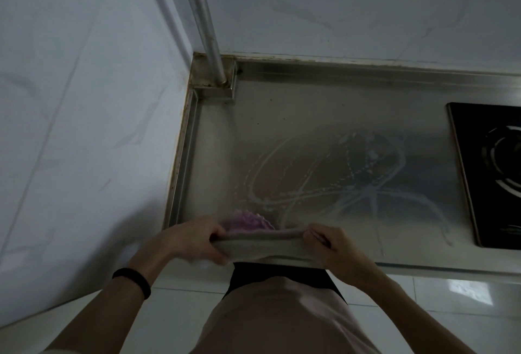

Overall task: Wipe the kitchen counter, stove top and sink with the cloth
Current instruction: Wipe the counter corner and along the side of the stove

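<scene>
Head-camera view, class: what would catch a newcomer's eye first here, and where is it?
Pale looping streaks swirl across the middle of the steel counter. At its near edge, the left hand and right hand stretch a grey cloth between them, with something purple just behind it. A black stove top sits at the right.

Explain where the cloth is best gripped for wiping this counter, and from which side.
The cloth hangs stretched between the left hand and right hand. Probably best gripped at its two end edges, from above, since pulled flat it can drop onto the streaked counter.
</scene>
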